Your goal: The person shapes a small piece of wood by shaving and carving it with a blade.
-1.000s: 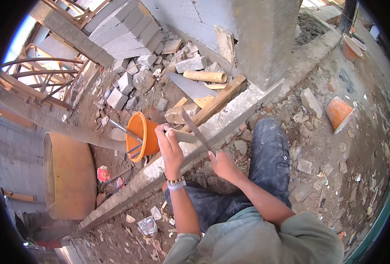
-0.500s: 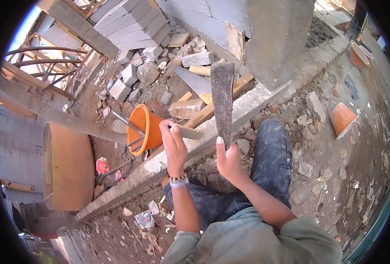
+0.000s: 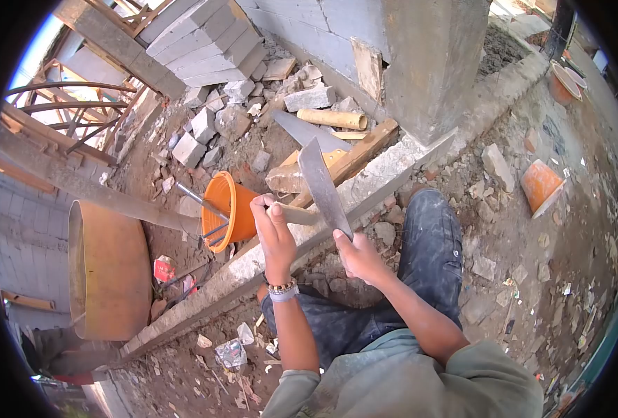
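A short piece of wood (image 3: 298,214) is gripped in my left hand (image 3: 274,233), its free end pointing right over the concrete ledge. My right hand (image 3: 359,256) is closed round the lower end of a broad machete (image 3: 321,182). The blade slants up and to the left, with its lower part close to the wood's free end; whether they touch I cannot tell. Just left of my left hand stands an orange bucket (image 3: 238,211) with metal rods in it.
Beyond the concrete ledge (image 3: 242,268) lie a handsaw (image 3: 302,130), a bamboo piece (image 3: 333,119), a wooden beam (image 3: 364,151) and rubble. A concrete column (image 3: 434,70) rises ahead. An orange bucket (image 3: 540,184) lies at right, and a curved sheet (image 3: 113,268) stands at left.
The machete was raised nearly upright half a second ago; it has come down and tilted left towards the wood. My left hand keeps its hold in about the same place.
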### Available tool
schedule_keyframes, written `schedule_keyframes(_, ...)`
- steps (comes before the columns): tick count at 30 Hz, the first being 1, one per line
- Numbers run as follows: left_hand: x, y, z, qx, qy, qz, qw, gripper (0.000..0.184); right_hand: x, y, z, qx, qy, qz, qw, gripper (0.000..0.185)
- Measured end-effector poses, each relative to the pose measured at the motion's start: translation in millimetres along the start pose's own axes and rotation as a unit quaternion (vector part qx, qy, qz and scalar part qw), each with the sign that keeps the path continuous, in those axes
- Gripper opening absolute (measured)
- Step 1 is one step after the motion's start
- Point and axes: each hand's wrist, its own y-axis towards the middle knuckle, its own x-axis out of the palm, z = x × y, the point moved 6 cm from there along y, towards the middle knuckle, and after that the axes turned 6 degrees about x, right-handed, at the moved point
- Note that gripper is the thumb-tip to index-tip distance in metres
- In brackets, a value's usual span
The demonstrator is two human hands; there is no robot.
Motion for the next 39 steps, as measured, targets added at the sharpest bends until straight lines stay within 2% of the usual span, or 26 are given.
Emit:
schedule_keyframes(1,-0.6,-0.8,1.3,-0.009,0.001,0.005,1.0,0.035,-1.2,-8.2,-15.5,-0.085,-0.06,0.057,0.993,0.046)
schedule_keyframes(4,-3.6,-1.3,-11.0,-0.015,0.011,-0.016,1.0,0.036,0.9,-30.9,-52.5,-0.211,-0.083,0.17,0.959,0.045)
schedule_keyframes(7,0.0,1.6,-13.6,0.01,0.006,-0.016,1.0,0.036,1.2,-26.9,-43.7,-0.168,-0.18,0.161,0.956,0.043)
schedule_keyframes(11,3.1,3.0,-10.5,-0.001,0.0,-0.017,1.0,0.036,3.5,-1.9,10.5,-0.084,-0.352,0.124,0.924,0.044)
schedule_keyframes(14,3.0,2.2,-9.7,0.0,-0.005,-0.006,1.0,0.034,-2.5,17.0,26.8,-0.064,-0.321,0.045,0.944,0.046)
schedule_keyframes(15,1.1,-1.1,-10.6,-0.011,-0.001,-0.01,1.0,0.035,-4.1,17.6,38.2,0.035,-0.176,-0.034,0.983,0.046)
schedule_keyframes(16,0.5,0.2,-11.4,-0.016,0.0,-0.01,1.0,0.035,-4.8,18.5,42.9,0.127,-0.027,-0.109,0.985,0.046)
schedule_keyframes(18,1.5,4.5,-10.3,-0.013,-0.001,-0.008,1.0,0.035,-2.1,12.1,35.6,0.223,0.147,-0.183,0.946,0.048)
schedule_keyframes(21,3.3,3.8,-10.0,-0.002,-0.005,-0.006,1.0,0.034,-8.7,2.9,11.2,0.091,-0.022,-0.029,0.995,0.047)
schedule_keyframes(22,3.2,2.9,-10.3,-0.007,-0.003,-0.007,1.0,0.035,-7.6,-4.7,-12.7,-0.013,-0.043,0.024,0.999,0.048)
schedule_keyframes(24,0.9,2.3,-9.8,-0.02,0.003,-0.006,1.0,0.035,-2.3,-26.3,-57.3,-0.218,-0.086,0.123,0.964,0.051)
schedule_keyframes(27,2.4,2.2,-12.9,-0.007,0.008,-0.008,1.0,0.035,0.0,-27.3,-54.6,-0.247,-0.113,0.172,0.947,0.047)
schedule_keyframes(30,4.9,3.5,-10.8,-0.002,0.01,-0.011,1.0,0.036,4.1,2.7,-0.5,-0.095,-0.316,0.1,0.939,0.051)
schedule_keyframes(33,6.2,4.5,-7.1,-0.006,0.005,-0.013,1.0,0.035,0.6,1.9,3.1,-0.021,-0.314,0.077,0.946,0.049)
schedule_keyframes(36,3.3,5.8,-6.5,-0.029,0.02,-0.026,0.999,0.038,-1.9,19.2,20.8,-0.085,-0.296,0.062,0.949,0.05)
schedule_keyframes(37,3.7,7.9,-5.8,-0.023,0.015,-0.022,0.999,0.037,-6.7,26.2,30.0,0.005,-0.187,-0.011,0.982,0.049)
schedule_keyframes(38,3.8,9.0,-6.1,-0.016,0.01,-0.019,1.0,0.037,-9.8,30.0,38.0,0.096,-0.072,-0.084,0.989,0.048)
schedule_keyframes(39,3.8,8.7,-6.4,-0.01,0.006,-0.018,1.0,0.036,-4.4,25.4,40.2,0.186,0.046,-0.155,0.969,0.047)
